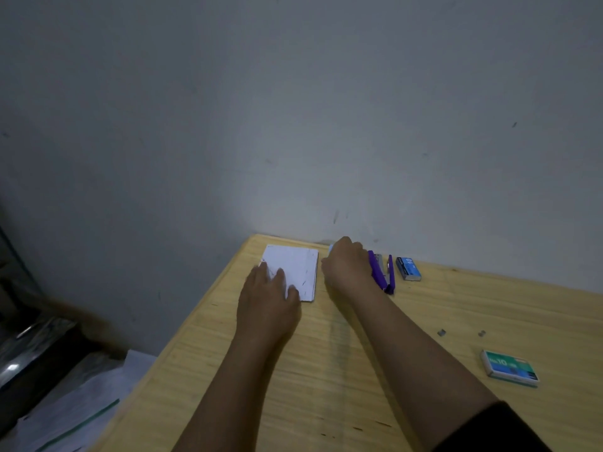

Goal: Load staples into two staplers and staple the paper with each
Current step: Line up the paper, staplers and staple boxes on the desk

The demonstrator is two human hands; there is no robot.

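Pale wood grain runs across the bench (342,370), which meets a grey wall (293,109) along its far edge. Near that far edge lies a small stack of white paper (298,267), speckled with a few short dark marks. The left hand (269,300) rests flat on the near left corner of the stack, its fingers (279,277) spread loosely and pressing down rather than gripping. Just to the right of the paper, the right hand (347,264) is curled knuckles-up over something at the wall side of the bench — a sliver of light blue (331,247) peeks out at its far left, but what the fingers close on is hidden by the back of the hand, so I cannot tell whether they hold anything. Touching or just beside that hand on its right lies a purple stapler (380,272), swung open into a V with its metal staple channel showing. Near it, further right, sits a blue staple box (408,268). Well apart, toward the near right of the bench, a green staple box (509,368) lies flat, and between the two boxes are two small loose staple pieces (441,332). A dark sleeve (499,432) covers the right upper arm at the bottom edge.
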